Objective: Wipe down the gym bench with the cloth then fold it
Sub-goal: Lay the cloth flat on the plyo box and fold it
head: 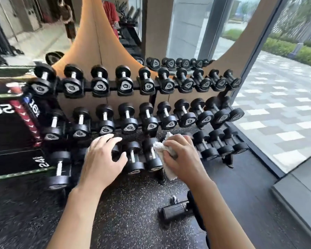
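My right hand (182, 156) grips a bunched white cloth (160, 146); one end pokes up above the fingers and the other hangs below the palm. My left hand (104, 157) hovers beside it with fingers spread and relaxed, holding nothing. Both hands are in front of the lowest row of a dumbbell rack (133, 87). A black part of the gym bench (178, 209), with a roller foot, shows on the floor under my right forearm; most of the bench is hidden.
Three rows of black dumbbells (147, 121) fill the rack ahead. A black plyo box (11, 126) with numbers stands at the left. Speckled rubber floor (129, 212) lies below. A large window (285, 87) and a raised sill (298, 194) run along the right.
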The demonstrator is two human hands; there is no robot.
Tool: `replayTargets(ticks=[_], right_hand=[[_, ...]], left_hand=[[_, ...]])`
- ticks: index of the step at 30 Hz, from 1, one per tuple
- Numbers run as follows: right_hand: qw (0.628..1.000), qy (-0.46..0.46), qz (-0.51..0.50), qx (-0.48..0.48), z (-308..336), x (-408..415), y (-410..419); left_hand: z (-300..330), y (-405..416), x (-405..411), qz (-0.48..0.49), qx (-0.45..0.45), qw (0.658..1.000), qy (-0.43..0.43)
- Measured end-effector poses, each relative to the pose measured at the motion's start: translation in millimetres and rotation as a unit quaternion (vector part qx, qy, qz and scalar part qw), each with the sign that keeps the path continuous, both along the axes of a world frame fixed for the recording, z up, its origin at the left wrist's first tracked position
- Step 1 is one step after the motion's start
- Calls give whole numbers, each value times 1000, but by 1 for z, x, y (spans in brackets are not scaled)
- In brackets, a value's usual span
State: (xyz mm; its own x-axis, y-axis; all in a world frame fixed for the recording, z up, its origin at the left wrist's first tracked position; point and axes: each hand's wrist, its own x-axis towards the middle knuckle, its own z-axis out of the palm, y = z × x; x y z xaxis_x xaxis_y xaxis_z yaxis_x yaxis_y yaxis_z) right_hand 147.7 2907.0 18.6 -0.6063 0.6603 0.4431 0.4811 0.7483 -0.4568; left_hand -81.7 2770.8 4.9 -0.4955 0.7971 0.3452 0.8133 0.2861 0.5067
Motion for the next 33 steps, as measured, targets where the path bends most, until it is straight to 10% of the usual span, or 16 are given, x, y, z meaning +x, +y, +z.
replayTargets(ticks=[33], right_hand=[[940, 59, 335, -41, -21, -381, 57]], left_hand=[[17, -88, -225, 375, -129, 915, 77]])
